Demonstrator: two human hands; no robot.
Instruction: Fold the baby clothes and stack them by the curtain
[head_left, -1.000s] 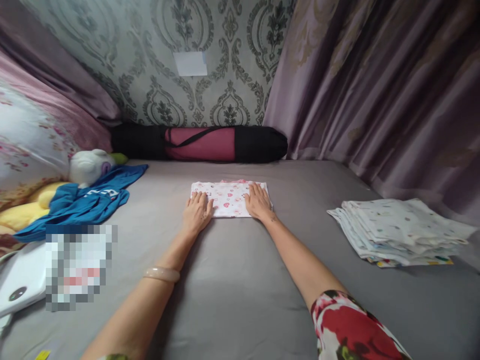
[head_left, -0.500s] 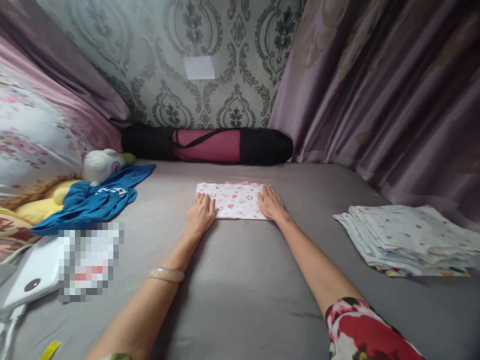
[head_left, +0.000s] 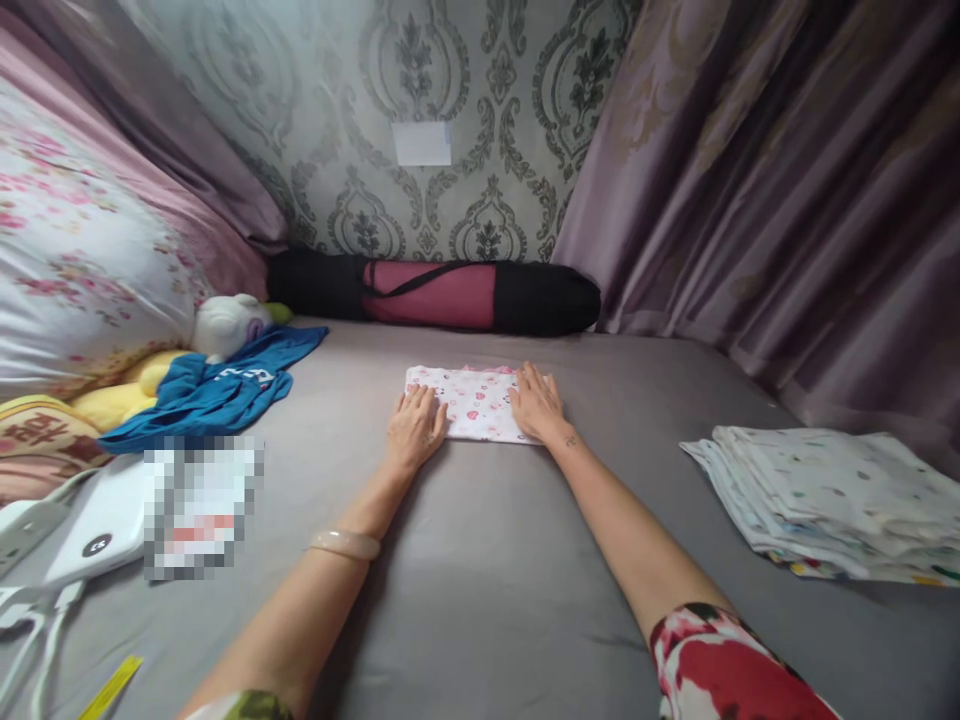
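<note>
A folded white cloth [head_left: 478, 405] with a pink and dark print lies flat on the grey bed sheet [head_left: 480, 560], a bit of pink edging showing at its far side. My left hand [head_left: 418, 425] rests palm down on the cloth's left end, fingers stretched out. On the right end lies my right hand [head_left: 538, 405], also flat with its fingers extended forward. A pale bangle [head_left: 346, 544] circles my left forearm. Neither hand grasps anything; what lies under the palms is hidden.
At right sits a stack of folded cloths [head_left: 832, 500]. A long black and maroon bag [head_left: 435, 293] lies along the wall. On the left are a blue garment [head_left: 217, 395], a plush toy [head_left: 231, 325], a white power bank [head_left: 109, 525] with cables, and a yellow strip [head_left: 112, 688].
The whole scene has shifted slightly to the right as the camera turned. My hands stay flat on the folded cloth, with the right hand's fingers a little farther toward its far edge.
</note>
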